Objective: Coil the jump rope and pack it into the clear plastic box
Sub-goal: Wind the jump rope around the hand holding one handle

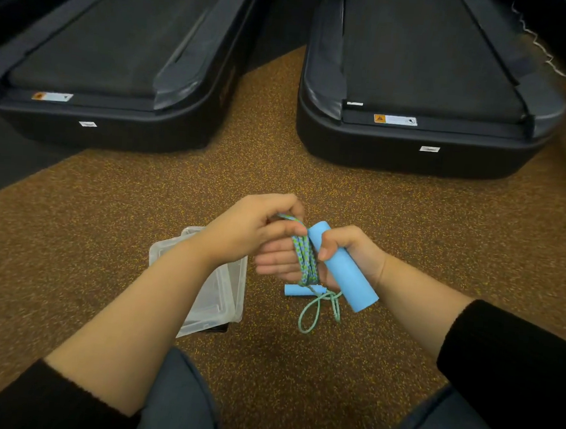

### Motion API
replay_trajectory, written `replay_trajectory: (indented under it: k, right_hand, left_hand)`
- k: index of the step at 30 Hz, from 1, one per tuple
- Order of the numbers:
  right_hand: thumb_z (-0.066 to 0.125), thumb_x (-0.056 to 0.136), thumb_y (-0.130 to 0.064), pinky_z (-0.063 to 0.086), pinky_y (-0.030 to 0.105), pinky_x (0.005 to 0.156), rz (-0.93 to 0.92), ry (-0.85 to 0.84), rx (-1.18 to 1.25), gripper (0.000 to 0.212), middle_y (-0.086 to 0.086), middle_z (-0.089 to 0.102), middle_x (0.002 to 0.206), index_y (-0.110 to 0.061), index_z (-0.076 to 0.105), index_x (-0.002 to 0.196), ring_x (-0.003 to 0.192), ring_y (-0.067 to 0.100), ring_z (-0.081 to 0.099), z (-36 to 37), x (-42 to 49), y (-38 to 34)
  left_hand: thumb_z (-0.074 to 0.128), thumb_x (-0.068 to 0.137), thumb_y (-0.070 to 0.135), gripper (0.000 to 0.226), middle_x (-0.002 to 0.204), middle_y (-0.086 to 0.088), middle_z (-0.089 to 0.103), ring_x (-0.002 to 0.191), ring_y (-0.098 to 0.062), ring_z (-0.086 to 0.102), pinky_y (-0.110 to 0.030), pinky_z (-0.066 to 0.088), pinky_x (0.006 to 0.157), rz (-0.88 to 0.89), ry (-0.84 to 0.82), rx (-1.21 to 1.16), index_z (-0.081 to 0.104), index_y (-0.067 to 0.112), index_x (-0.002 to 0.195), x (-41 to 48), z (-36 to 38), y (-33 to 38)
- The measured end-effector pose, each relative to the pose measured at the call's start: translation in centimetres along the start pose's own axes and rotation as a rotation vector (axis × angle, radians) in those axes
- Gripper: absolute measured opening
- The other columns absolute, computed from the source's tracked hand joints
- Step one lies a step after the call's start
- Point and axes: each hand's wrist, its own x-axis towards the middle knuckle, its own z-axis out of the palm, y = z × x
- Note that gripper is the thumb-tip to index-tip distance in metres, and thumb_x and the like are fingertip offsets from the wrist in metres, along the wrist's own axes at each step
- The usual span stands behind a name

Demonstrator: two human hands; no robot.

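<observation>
Mid-coil: right hand (346, 256) fingers clamp one blue handle (342, 266), rope (305, 260) looped round them. Left hand (253, 229) fingers pinch the rope, laying wraps. Second handle (302, 290) on floor, just right of the one clear box (201, 292). Next: wind in the slack, tuck both handles.

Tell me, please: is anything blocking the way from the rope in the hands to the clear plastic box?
Nothing visible does. The clear plastic box lies open on the floor just under the left hand. Only the person's own left forearm crosses above it. The rope is wound around the right hand.
</observation>
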Motion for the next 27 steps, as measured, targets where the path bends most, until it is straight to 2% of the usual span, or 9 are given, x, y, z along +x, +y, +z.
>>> replay_trajectory:
  k: [4, 7, 9, 11, 13, 16, 19, 24, 27]
  right_hand:
    - [0.064, 0.052, -0.009, 0.050, 0.038, 0.093, 0.004, -0.097, -0.044, 0.050, 0.019, 0.070, 0.100, 0.002, 0.068, 0.101, 0.098, 0.029, 0.066, 1.5, -0.4, -0.3]
    - [0.066, 0.048, -0.005, 0.054, 0.035, 0.080, -0.070, -0.038, 0.107, 0.059, 0.018, 0.068, 0.088, 0.003, 0.055, 0.105, 0.082, 0.029, 0.067, 1.9, -0.4, -0.7]
    - [0.053, 0.063, -0.002, 0.047, 0.040, 0.094, -0.120, -0.177, 0.251, 0.060, 0.027, 0.064, 0.103, 0.009, 0.041, 0.120, 0.098, 0.036, 0.063, 2.3, -0.5, -1.1]
    - [0.042, 0.070, -0.002, 0.030, 0.046, 0.112, -0.170, -0.188, 0.220, 0.064, 0.034, 0.052, 0.126, 0.015, 0.038, 0.131, 0.121, 0.041, 0.050, 2.3, -0.5, -1.4]
    - [0.051, 0.063, -0.008, 0.023, 0.044, 0.114, -0.220, -0.092, 0.130, 0.073, 0.029, 0.050, 0.133, 0.011, 0.041, 0.133, 0.127, 0.038, 0.045, 2.0, -0.3, -2.1]
    - [0.054, 0.057, -0.010, 0.028, 0.044, 0.112, -0.311, -0.037, 0.146, 0.078, 0.027, 0.051, 0.132, 0.010, 0.042, 0.132, 0.127, 0.037, 0.046, 1.2, -0.4, -2.4]
    - [0.054, 0.057, -0.010, 0.033, 0.044, 0.109, -0.346, -0.003, 0.160, 0.078, 0.027, 0.052, 0.131, 0.010, 0.043, 0.131, 0.126, 0.037, 0.048, 0.8, -0.3, -2.6]
    - [0.058, 0.053, -0.011, 0.034, 0.043, 0.108, -0.360, 0.044, 0.114, 0.077, 0.026, 0.053, 0.130, 0.009, 0.048, 0.127, 0.125, 0.036, 0.048, 0.4, -0.4, -3.1]
    - [0.055, 0.055, -0.011, 0.034, 0.041, 0.108, -0.353, 0.066, 0.107, 0.075, 0.026, 0.053, 0.131, 0.009, 0.048, 0.127, 0.127, 0.036, 0.047, 0.2, -0.4, -3.1]
  left_hand:
    - [0.056, 0.088, 0.018, 0.012, 0.072, 0.017, 0.060, 0.069, 0.004, 0.050, -0.010, 0.040, 0.067, -0.084, -0.010, -0.175, 0.058, 0.024, 0.078, 0.0, 0.1, -0.5]
    - [0.044, 0.093, 0.007, 0.017, 0.074, 0.011, 0.060, 0.070, 0.004, 0.052, -0.008, 0.042, 0.069, -0.143, -0.002, -0.316, 0.059, 0.010, 0.087, 0.0, 0.7, -0.6]
    - [0.032, 0.094, -0.008, 0.030, 0.073, 0.015, 0.066, 0.065, 0.009, 0.053, -0.002, 0.042, 0.065, -0.209, -0.024, -0.342, 0.056, 0.009, 0.088, -0.1, 1.3, -0.2]
    - [0.029, 0.092, -0.015, 0.033, 0.090, 0.010, 0.061, 0.070, 0.011, 0.048, 0.004, 0.038, 0.064, -0.247, -0.041, -0.252, 0.056, 0.003, 0.101, 0.0, 2.7, 0.6]
    - [0.035, 0.092, -0.009, 0.028, 0.078, 0.006, 0.055, 0.061, 0.011, 0.044, -0.002, 0.035, 0.054, -0.226, -0.025, -0.195, 0.055, 0.011, 0.086, 0.2, 4.0, 1.0]
    - [0.038, 0.093, 0.001, 0.036, 0.056, 0.000, 0.039, 0.051, -0.012, 0.033, -0.027, 0.029, 0.052, -0.280, -0.034, -0.213, 0.041, 0.020, 0.062, 0.8, 5.4, 0.9]
    - [0.035, 0.094, 0.005, 0.040, 0.052, 0.001, 0.038, 0.047, -0.009, 0.034, -0.028, 0.030, 0.052, -0.297, -0.113, -0.144, 0.038, 0.019, 0.057, 0.9, 5.6, 0.8]
    - [0.034, 0.099, 0.022, 0.031, 0.055, 0.006, 0.043, 0.039, 0.001, 0.040, -0.015, 0.033, 0.046, -0.270, -0.151, -0.110, 0.051, 0.029, 0.074, 0.6, 5.5, 1.1]
    - [0.034, 0.099, 0.022, 0.024, 0.055, 0.005, 0.044, 0.039, 0.002, 0.040, -0.014, 0.033, 0.046, -0.271, -0.160, -0.113, 0.055, 0.020, 0.087, 0.5, 5.4, 1.2]
